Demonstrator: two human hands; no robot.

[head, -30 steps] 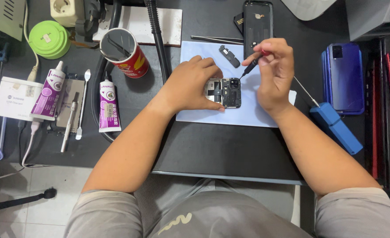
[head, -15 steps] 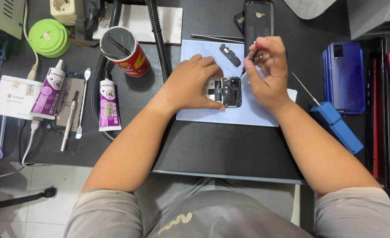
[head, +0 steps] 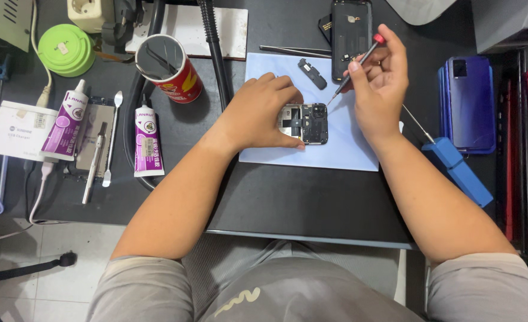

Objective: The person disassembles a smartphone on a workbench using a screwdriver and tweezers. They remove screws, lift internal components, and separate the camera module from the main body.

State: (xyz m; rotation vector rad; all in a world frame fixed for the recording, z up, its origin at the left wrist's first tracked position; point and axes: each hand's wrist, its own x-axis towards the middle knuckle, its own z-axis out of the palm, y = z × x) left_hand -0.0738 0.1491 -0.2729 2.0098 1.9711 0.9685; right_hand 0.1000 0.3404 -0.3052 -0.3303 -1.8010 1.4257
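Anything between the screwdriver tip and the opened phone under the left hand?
Nothing visible. The screwdriver in the right hand slants down toward the opened phone; its tip sits just off the phone's upper right corner. The left hand covers only the phone's left part.

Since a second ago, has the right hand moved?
Yes. The right hand, holding the screwdriver, has lifted up and away from the opened phone, toward the black back cover.

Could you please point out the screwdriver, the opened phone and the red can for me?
screwdriver (head: 356, 64), head view, middle of its shaft.
opened phone (head: 313, 122), head view, its exposed inner board.
red can (head: 180, 80), head view, its side wall.
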